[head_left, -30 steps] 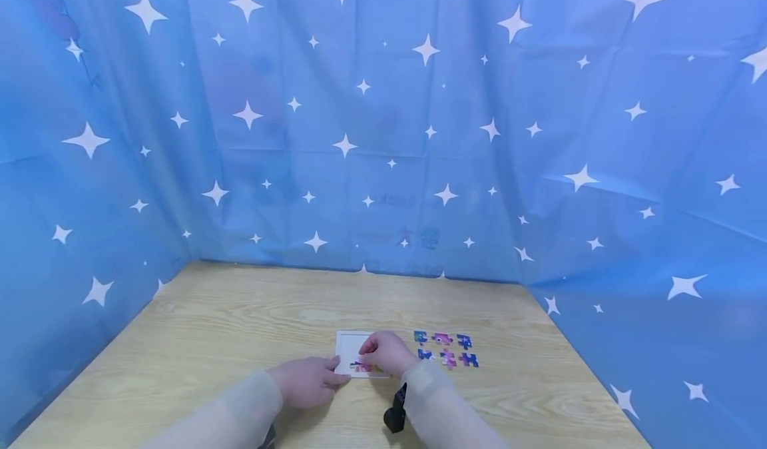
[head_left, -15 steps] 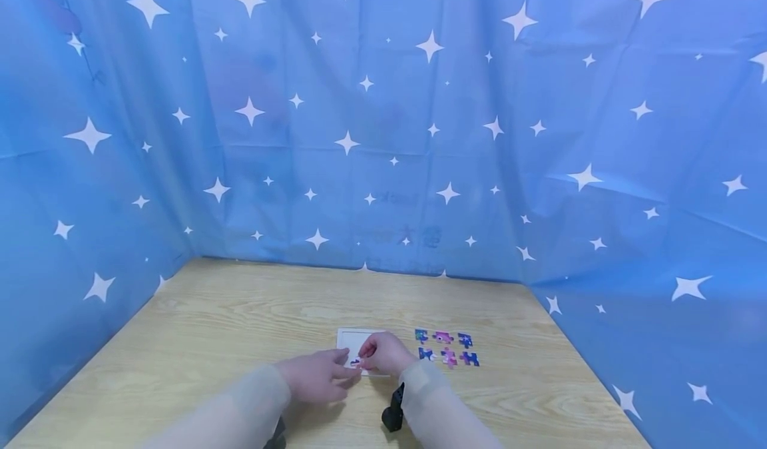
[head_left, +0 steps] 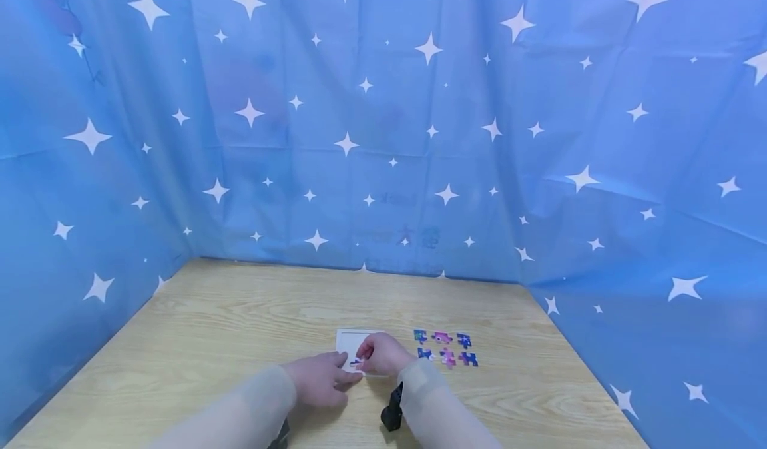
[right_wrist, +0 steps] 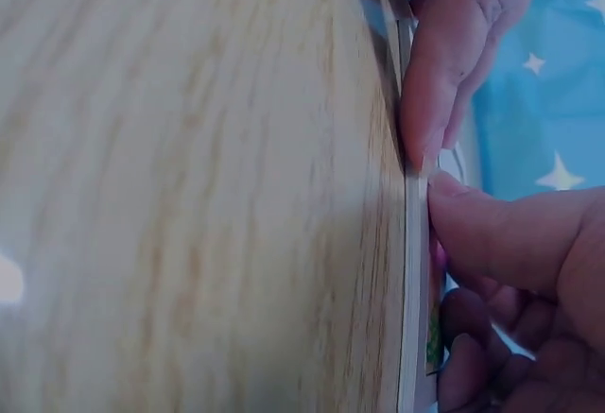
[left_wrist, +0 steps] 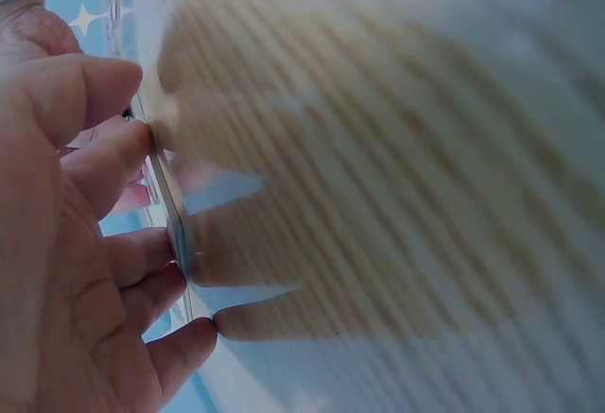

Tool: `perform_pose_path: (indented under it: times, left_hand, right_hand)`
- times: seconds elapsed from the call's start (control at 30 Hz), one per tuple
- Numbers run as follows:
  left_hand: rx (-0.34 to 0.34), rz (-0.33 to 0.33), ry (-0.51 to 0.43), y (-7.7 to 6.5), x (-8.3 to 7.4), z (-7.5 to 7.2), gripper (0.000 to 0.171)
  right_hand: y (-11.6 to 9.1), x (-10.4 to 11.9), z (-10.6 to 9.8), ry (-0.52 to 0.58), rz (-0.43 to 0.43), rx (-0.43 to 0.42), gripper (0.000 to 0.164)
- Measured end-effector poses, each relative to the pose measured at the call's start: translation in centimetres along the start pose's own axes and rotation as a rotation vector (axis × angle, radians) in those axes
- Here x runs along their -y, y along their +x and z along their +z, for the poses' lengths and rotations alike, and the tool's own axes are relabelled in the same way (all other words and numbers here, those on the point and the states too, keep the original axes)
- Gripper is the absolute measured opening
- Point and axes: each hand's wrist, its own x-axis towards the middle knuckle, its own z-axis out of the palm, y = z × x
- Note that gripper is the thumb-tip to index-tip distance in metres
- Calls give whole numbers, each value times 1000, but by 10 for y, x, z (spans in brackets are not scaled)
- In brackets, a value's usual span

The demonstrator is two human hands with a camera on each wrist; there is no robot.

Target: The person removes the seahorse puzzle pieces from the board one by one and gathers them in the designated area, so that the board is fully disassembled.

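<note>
A white puzzle tray (head_left: 347, 339) lies flat on the table. My left hand (head_left: 316, 378) reaches to its lower left, fingers extended; in the left wrist view the fingertips (left_wrist: 194, 333) rest along the tray's edge. From the right, my right hand (head_left: 385, 354) bends over the tray, thumb and forefinger pinching a small puzzle piece (head_left: 355, 362) near the lower edge. The right wrist view has the thumb (right_wrist: 463, 210) at the tray's rim beside a left-hand finger, other fingers curled. A strip of coloured puzzle (right_wrist: 434, 328) shows under them; my right hand hides the rest.
Several loose puzzle pieces (head_left: 442, 338), blue, pink and purple, lie in two rows to the right of the tray. The wooden table (head_left: 252, 316) ends at a blue curtain (head_left: 383, 136) with white stars at the back and sides.
My left hand has slid right along the tray's near edge, its fingertips now close to the right hand. The right hand has shifted only slightly over the same spot.
</note>
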Motion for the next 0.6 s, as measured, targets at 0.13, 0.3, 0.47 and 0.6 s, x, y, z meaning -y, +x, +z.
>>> perform_pose_path:
  times: [0.13,0.3,0.47,0.6]
  left_hand:
    - [-3,-1,8,1,-1,0,51]
    - [-3,-15,0,1,-1,0,51]
    - [2,-26,-11,0,-2,-1,51]
    - [-2,-13,-5,-1,-1,-1,51]
  right_hand:
    - [0,2,-2,-7,7,21,14]
    - [0,1,-3,1,9,23,16]
    - [0,-1,-2,29,13,30,16]
    - [1,-3,-2,14,5,26,15]
